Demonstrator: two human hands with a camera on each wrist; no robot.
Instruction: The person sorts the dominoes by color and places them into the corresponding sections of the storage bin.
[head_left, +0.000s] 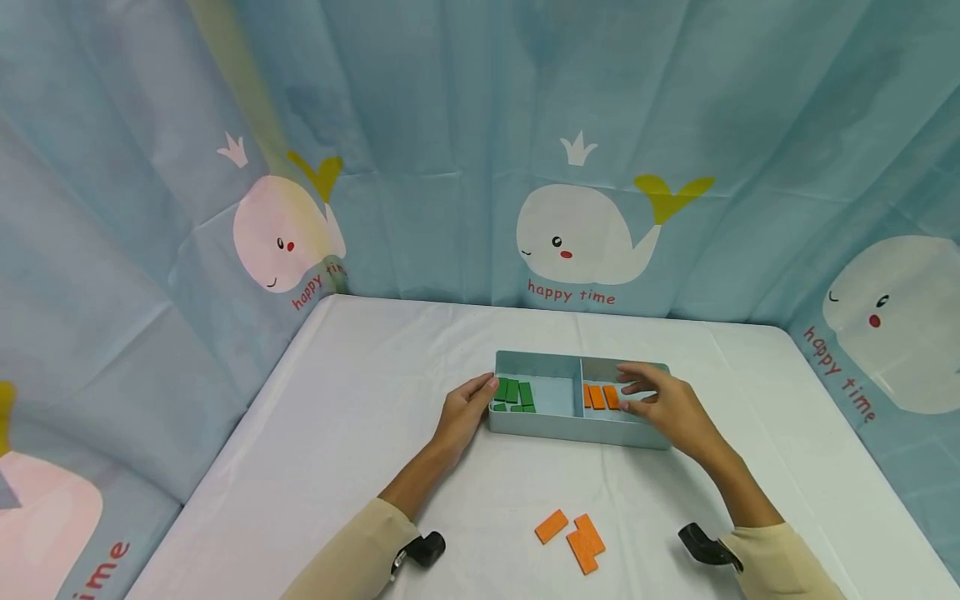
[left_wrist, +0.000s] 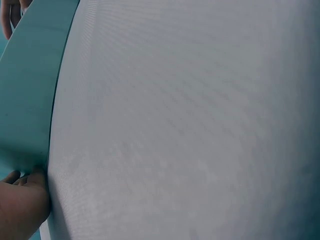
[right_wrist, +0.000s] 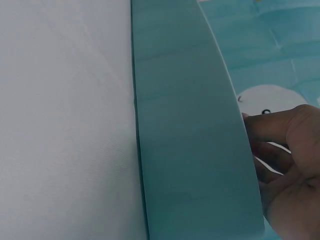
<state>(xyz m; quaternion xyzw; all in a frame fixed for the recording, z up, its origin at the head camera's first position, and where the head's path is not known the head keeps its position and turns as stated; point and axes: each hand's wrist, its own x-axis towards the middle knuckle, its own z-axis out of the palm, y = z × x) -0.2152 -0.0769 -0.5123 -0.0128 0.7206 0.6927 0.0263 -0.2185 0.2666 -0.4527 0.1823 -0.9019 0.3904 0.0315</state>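
A shallow blue-green box (head_left: 555, 426) with a divider stands on the table. My left hand (head_left: 461, 414) grips its left end, thumb up by the rim; the left wrist view shows that hand (left_wrist: 22, 207) at the box's corner. Several green blocks (head_left: 513, 391) lie in the left compartment. In the right compartment, three orange blocks (head_left: 597, 397) lean in a row near the divider. Over this compartment hovers my right hand (head_left: 670, 410), fingers bent, thumb apart from them, beside the rightmost orange block. The front wall partly hides the fingertips of that hand (right_wrist: 295, 160) in the right wrist view.
Three orange blocks (head_left: 585, 552) lie on the white tablecloth (head_left: 360, 400) in front of the box, two of them touching. A blue curtain (head_left: 450, 233) printed with whales hangs behind and beside the table. Black wrist devices (head_left: 426, 550) stick out at both sleeves.
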